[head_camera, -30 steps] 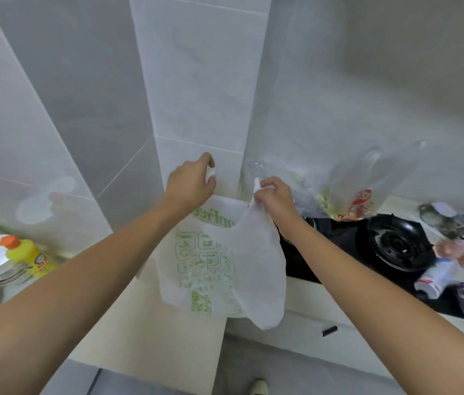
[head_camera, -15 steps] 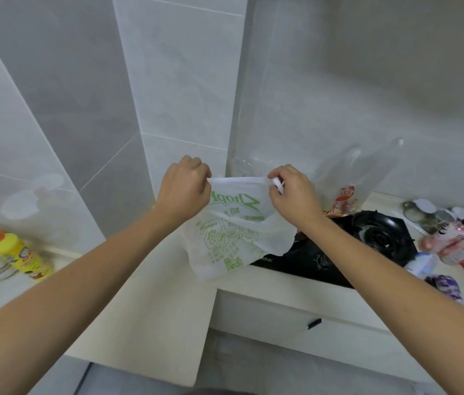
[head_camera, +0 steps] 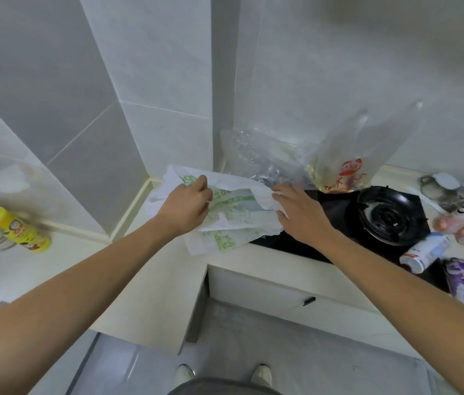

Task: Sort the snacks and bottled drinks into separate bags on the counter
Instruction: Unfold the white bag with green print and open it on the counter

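Head view: white bag with green print [head_camera: 233, 215] lying crumpled on the counter [head_camera: 145, 280] corner, partly over the black stove [head_camera: 339, 220]. Left hand [head_camera: 186, 206] pinching its top edge, right hand [head_camera: 302, 212] spread flat on it. Clear bag [head_camera: 353, 155] just behind, drinks [head_camera: 424, 252] off to the right.

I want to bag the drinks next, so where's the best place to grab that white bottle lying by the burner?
Take the white bottle around its middle, coming down from above with the right hand. It lies on its side at the stove's right front, so the round body faces up, and the purple packet crowds its near end.
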Motion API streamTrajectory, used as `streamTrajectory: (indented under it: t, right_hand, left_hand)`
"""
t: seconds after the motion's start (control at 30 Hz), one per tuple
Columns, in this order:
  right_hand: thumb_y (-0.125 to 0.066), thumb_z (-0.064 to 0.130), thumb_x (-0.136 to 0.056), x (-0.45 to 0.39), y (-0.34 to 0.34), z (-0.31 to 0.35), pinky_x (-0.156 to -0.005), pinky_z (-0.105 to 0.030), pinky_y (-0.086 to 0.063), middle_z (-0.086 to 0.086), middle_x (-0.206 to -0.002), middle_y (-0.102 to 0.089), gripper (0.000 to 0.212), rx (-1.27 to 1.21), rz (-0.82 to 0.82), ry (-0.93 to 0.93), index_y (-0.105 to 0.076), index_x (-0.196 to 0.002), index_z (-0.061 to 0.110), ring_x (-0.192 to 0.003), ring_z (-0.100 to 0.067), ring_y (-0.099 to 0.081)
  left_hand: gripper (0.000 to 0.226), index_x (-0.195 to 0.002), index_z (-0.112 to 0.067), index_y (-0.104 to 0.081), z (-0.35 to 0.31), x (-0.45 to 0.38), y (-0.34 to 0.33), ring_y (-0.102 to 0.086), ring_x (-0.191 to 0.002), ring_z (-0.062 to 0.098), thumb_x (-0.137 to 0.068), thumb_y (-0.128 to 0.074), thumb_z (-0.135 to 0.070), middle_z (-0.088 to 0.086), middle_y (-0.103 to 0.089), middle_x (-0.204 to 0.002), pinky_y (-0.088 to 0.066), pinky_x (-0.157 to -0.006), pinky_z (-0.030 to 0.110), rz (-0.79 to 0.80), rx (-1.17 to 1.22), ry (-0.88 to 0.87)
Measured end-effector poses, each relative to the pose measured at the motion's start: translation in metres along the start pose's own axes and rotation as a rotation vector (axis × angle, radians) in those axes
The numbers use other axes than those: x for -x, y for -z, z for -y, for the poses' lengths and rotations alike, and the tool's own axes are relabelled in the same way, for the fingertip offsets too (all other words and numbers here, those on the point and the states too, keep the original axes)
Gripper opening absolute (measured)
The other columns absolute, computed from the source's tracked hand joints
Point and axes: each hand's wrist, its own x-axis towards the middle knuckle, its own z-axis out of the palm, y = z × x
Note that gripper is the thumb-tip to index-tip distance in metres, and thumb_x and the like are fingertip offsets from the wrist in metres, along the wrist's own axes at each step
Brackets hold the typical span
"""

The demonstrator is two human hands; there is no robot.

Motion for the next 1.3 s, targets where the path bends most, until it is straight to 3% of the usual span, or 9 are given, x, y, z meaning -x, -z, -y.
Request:
streamTrajectory:
  t: [0.17, 0.33, 0.47, 0.57, 0.67, 0.8, 1.1, 1.2, 1.3]
  right_hand:
    - [-0.065, -0.002, -0.085, 0.0, -0.019, -0.02, -0.042, -0.024, -0.037, 0.013, -0.162, -0.033, 0.061, 0.239, 0.127, 0.284, -0.053, -0.144, 0.01, -0.108, -0.021, -0.046]
    - [-0.057, -0.019, -0.063, -0.016, -0.033, -0.025, -0.041, -0.026, -0.023, 0.016, -0.144, -0.039, 0.092, 0.29, 0.131, 0.552, -0.051, -0.15, 0.013, -0.102, -0.021, -0.042]
    - [-0.071, -0.015, -0.06, -0.03, -0.056, -0.022, -0.044, -0.029, -0.029, 0.009, -0.138, -0.063, 0.084, 0.281, 0.174, 0.673, -0.064, -0.138, 0.014, -0.109, -0.027, -0.044]
    - [-0.084, 0.013, -0.075, -0.046, -0.074, -0.019, -0.056, -0.038, -0.052, 0.001, -0.145, -0.06, 0.059, 0.315, 0.252, 0.618, -0.068, -0.131, 0.018, -0.12, -0.032, -0.047]
    - [-0.074, 0.047, -0.089, -0.057, -0.079, -0.009, -0.078, -0.049, -0.057, -0.004, -0.155, -0.049, 0.067, 0.321, 0.393, 0.481, -0.054, -0.148, 0.023, -0.135, -0.035, -0.041]
    - [-0.055, 0.069, -0.094, -0.064, -0.081, 0.0, -0.105, -0.049, -0.044, -0.011, -0.167, -0.014, 0.087, 0.398, 0.576, 0.305, -0.015, -0.162, 0.034, -0.151, -0.037, -0.013]
    - [-0.04, 0.088, -0.086, -0.064, -0.102, -0.035, -0.123, -0.06, -0.017, -0.02, -0.169, -0.004, 0.108, 0.529, 0.625, 0.025, 0.01, -0.164, 0.032, -0.153, -0.055, 0.007]
    - [-0.028, 0.083, -0.093, -0.06, -0.107, -0.054, -0.124, -0.065, 0.002, -0.021, -0.17, -0.009, 0.093, 0.612, 0.592, 0.047, -0.008, -0.166, 0.029, -0.15, -0.06, 0.016]
    - [-0.041, 0.061, -0.102, -0.06, -0.109, -0.066, -0.123, -0.068, 0.002, -0.013, -0.171, -0.018, 0.063, 0.602, 0.503, 0.191, -0.051, -0.15, 0.022, -0.153, -0.055, 0.01]
  left_hand:
    - [0.015, -0.1, -0.015, -0.069, -0.004, 0.005, -0.023, -0.058, -0.092, 0.028, -0.092, -0.057, -0.018, 0.002, -0.064, -0.102, -0.037, -0.072, 0.037, 0.119, -0.131, 0.076]
    - [0.029, -0.101, -0.019, -0.066, -0.009, 0.014, -0.03, -0.052, -0.108, 0.023, -0.101, -0.043, -0.037, -0.005, -0.065, -0.098, -0.037, -0.09, 0.042, 0.334, -0.305, 0.191]
    - [0.037, -0.114, -0.022, -0.066, -0.005, 0.025, -0.041, -0.05, -0.122, 0.023, -0.101, -0.043, -0.049, -0.004, -0.066, -0.112, -0.032, -0.109, 0.047, 0.44, -0.272, 0.252]
    - [0.044, -0.115, -0.021, -0.066, 0.004, 0.027, -0.053, -0.049, -0.126, 0.024, -0.1, -0.044, -0.056, -0.003, -0.067, -0.113, -0.027, -0.116, 0.047, 0.483, -0.254, 0.258]
    - [0.052, -0.112, -0.019, -0.069, 0.017, 0.029, -0.07, -0.048, -0.127, 0.024, -0.098, -0.045, -0.063, -0.001, -0.068, -0.111, -0.022, -0.12, 0.048, 0.508, -0.202, 0.258]
    - [0.063, -0.126, -0.018, -0.065, 0.028, 0.029, -0.094, -0.044, -0.132, 0.027, -0.094, -0.045, -0.069, 0.003, -0.061, -0.129, -0.023, -0.119, 0.048, 0.537, -0.173, 0.237]
    - [0.087, -0.162, -0.038, -0.014, 0.024, 0.027, -0.139, -0.008, -0.156, 0.031, -0.092, -0.06, -0.061, 0.0, 0.002, -0.172, -0.015, -0.122, 0.057, 0.591, -0.137, 0.004]
    - [0.075, -0.16, -0.042, -0.019, 0.015, 0.018, -0.146, -0.001, -0.158, 0.029, -0.096, -0.057, -0.05, -0.004, 0.005, -0.172, -0.01, -0.124, 0.058, 0.643, -0.153, -0.02]
    - [0.059, -0.153, -0.04, -0.038, 0.007, 0.01, -0.153, 0.0, -0.158, 0.028, -0.097, -0.055, -0.039, -0.006, -0.001, -0.172, -0.007, -0.124, 0.06, 0.666, -0.128, -0.013]
